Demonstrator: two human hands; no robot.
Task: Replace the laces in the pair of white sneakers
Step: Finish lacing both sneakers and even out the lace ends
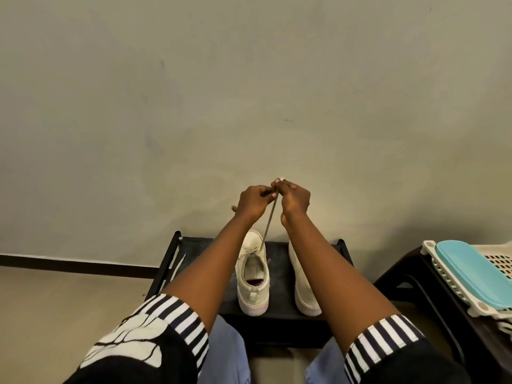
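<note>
Sneakers (252, 273) stand side by side on a low black rack (277, 314), heels toward the person. The left sneaker (250, 284) is the one being laced and serves as landmark; the right sneaker (303, 286) sits just to its right, partly hidden behind the right forearm. A lace (268, 223) rises taut from the eyelets at the left sneaker's throat, slanting up and slightly right to where both hands meet above and beyond its toe. The left hand (253, 202) curls its fingers (267, 195) around the lace's upper end, and the right hand (295, 198) pinches the same end between thumb and fingertips (282, 185). The hands touch and are about equally near. The lace's long axis runs from eyelets to fingers, so I judge the next pull follows that line, or the tip returns down toward the next eyelet. Left of the left sneaker a pale strip (179, 263), perhaps another lace, hangs at the rack's edge. Well to the right sits a basket (498, 261) with a teal lid (471, 275).
</note>
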